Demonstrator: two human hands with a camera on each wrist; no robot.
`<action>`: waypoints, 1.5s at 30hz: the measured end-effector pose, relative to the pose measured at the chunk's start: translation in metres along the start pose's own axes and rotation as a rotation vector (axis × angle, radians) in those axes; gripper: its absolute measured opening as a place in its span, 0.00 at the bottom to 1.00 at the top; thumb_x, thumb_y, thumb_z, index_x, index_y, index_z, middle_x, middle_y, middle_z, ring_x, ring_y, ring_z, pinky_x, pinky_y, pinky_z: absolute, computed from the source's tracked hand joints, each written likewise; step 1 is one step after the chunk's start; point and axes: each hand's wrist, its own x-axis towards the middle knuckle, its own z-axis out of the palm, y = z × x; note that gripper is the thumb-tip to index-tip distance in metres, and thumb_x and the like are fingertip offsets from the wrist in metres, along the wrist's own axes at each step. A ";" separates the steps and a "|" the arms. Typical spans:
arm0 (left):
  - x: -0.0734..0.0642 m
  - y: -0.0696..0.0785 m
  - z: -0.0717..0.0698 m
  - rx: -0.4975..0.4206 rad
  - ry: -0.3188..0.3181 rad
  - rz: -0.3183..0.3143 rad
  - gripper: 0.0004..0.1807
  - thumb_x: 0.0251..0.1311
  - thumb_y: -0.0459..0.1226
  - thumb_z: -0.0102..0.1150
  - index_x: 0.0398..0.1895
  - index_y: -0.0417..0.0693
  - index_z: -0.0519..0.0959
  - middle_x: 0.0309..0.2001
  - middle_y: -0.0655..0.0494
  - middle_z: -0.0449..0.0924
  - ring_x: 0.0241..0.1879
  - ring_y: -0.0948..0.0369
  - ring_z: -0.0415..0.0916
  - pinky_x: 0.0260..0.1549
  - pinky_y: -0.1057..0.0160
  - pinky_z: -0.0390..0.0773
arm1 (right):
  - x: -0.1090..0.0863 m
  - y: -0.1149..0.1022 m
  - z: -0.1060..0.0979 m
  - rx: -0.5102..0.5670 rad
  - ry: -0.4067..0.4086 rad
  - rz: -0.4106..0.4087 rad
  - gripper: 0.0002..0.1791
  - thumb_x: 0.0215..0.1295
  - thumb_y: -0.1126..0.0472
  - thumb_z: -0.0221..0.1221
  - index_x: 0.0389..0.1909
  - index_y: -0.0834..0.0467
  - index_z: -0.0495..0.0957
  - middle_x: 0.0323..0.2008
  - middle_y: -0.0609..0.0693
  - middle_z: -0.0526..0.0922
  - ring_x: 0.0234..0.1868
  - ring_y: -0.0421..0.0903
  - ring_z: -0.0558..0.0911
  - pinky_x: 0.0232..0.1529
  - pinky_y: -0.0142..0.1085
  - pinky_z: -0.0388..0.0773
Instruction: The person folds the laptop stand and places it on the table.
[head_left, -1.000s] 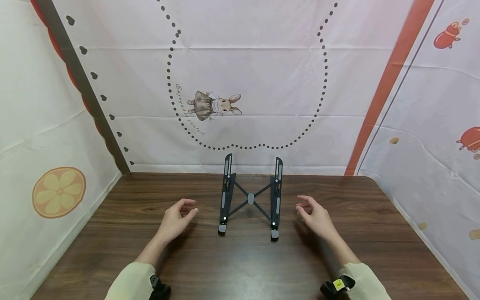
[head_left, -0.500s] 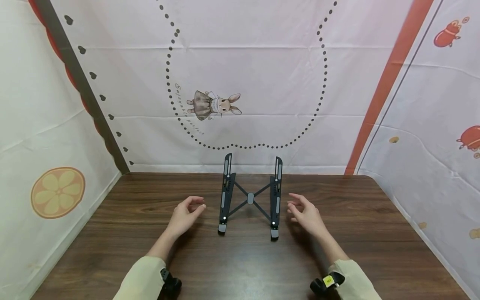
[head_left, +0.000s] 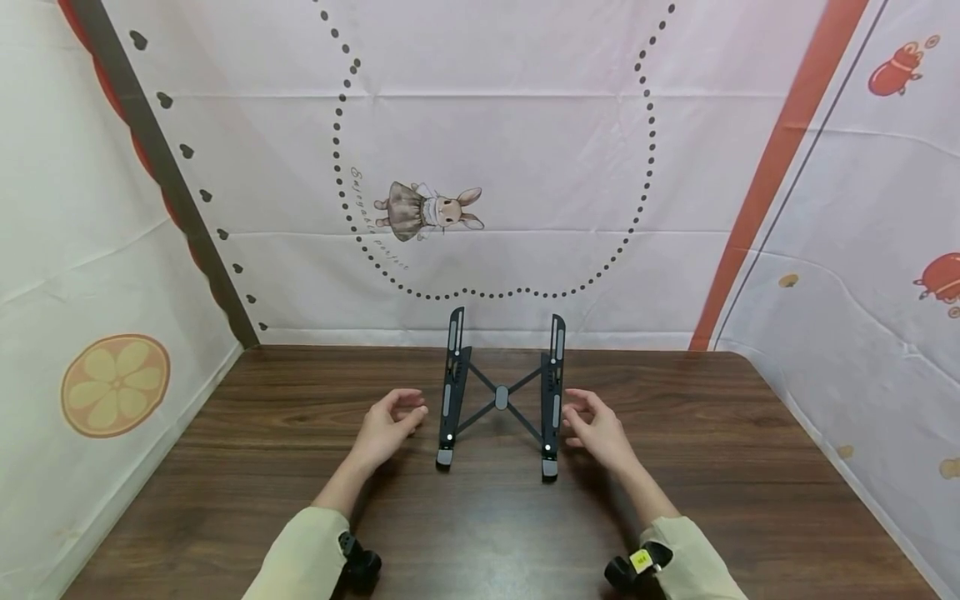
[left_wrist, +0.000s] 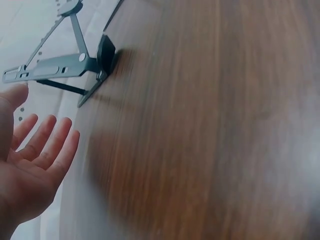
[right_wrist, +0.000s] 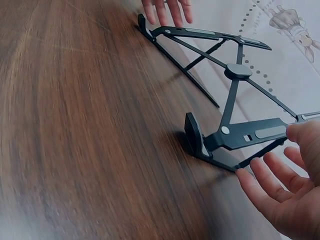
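A black folding laptop stand (head_left: 502, 397) with grey pads and an X-shaped brace stands unfolded on the wooden table. My left hand (head_left: 386, 431) hovers just left of its left rail (head_left: 450, 400), with a small gap between them. The fingers of that hand (left_wrist: 42, 170) are loosely bent and hold nothing in the left wrist view. On the other side, my right hand (head_left: 602, 433) is right beside the right rail (head_left: 552, 400). Its thumb and fingers (right_wrist: 270, 192) are spread around the rail's side in the right wrist view; whether they touch it, I cannot tell.
The brown wooden table (head_left: 247, 433) reaches back to a printed white cloth (head_left: 525, 167). Further cloth hangs at the left and right sides. A black wrist camera (head_left: 362, 567) is strapped at the left sleeve, another wrist camera (head_left: 621, 573) at the right.
Both hands have moved inward toward the laptop stand, the left one to the right and the right one to the left. The stand has stayed in place.
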 end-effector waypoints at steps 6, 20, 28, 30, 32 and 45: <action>0.000 0.001 0.012 -0.076 0.001 -0.025 0.20 0.60 0.37 0.57 0.55 0.41 0.71 0.49 0.46 0.77 0.41 0.55 0.79 0.36 0.62 0.80 | 0.000 0.000 0.007 0.018 0.010 0.022 0.23 0.67 0.60 0.53 0.62 0.55 0.62 0.49 0.60 0.74 0.44 0.52 0.79 0.37 0.41 0.81; 0.002 0.008 0.025 -0.131 -0.025 -0.069 0.17 0.60 0.34 0.56 0.54 0.44 0.72 0.47 0.47 0.77 0.37 0.58 0.80 0.36 0.60 0.80 | 0.000 0.002 0.013 0.037 0.025 0.015 0.18 0.65 0.65 0.52 0.55 0.56 0.65 0.43 0.58 0.75 0.36 0.48 0.78 0.35 0.41 0.81; 0.006 0.010 0.031 -0.132 -0.018 -0.065 0.15 0.59 0.33 0.57 0.50 0.42 0.75 0.41 0.47 0.78 0.31 0.60 0.79 0.31 0.61 0.81 | 0.001 0.000 0.015 0.011 0.037 0.012 0.18 0.63 0.67 0.52 0.54 0.56 0.65 0.39 0.56 0.75 0.33 0.46 0.76 0.32 0.41 0.81; 0.007 0.011 0.033 -0.125 -0.009 -0.069 0.14 0.58 0.33 0.57 0.48 0.43 0.76 0.39 0.48 0.79 0.30 0.60 0.79 0.30 0.61 0.81 | 0.001 0.000 0.016 0.010 0.040 0.015 0.18 0.63 0.67 0.52 0.54 0.56 0.65 0.39 0.56 0.75 0.32 0.46 0.76 0.31 0.41 0.81; 0.007 0.011 0.034 -0.121 0.002 -0.077 0.13 0.58 0.32 0.57 0.47 0.42 0.77 0.37 0.49 0.79 0.30 0.60 0.79 0.30 0.62 0.81 | 0.001 -0.001 0.016 0.006 0.042 0.019 0.18 0.63 0.67 0.52 0.54 0.57 0.65 0.38 0.56 0.75 0.32 0.46 0.76 0.31 0.41 0.81; 0.008 0.013 0.034 -0.085 -0.004 -0.099 0.11 0.59 0.31 0.56 0.45 0.39 0.76 0.34 0.49 0.76 0.28 0.59 0.77 0.27 0.63 0.80 | 0.002 -0.006 0.017 0.010 0.036 0.037 0.14 0.64 0.67 0.52 0.50 0.58 0.68 0.37 0.55 0.74 0.33 0.49 0.77 0.31 0.41 0.81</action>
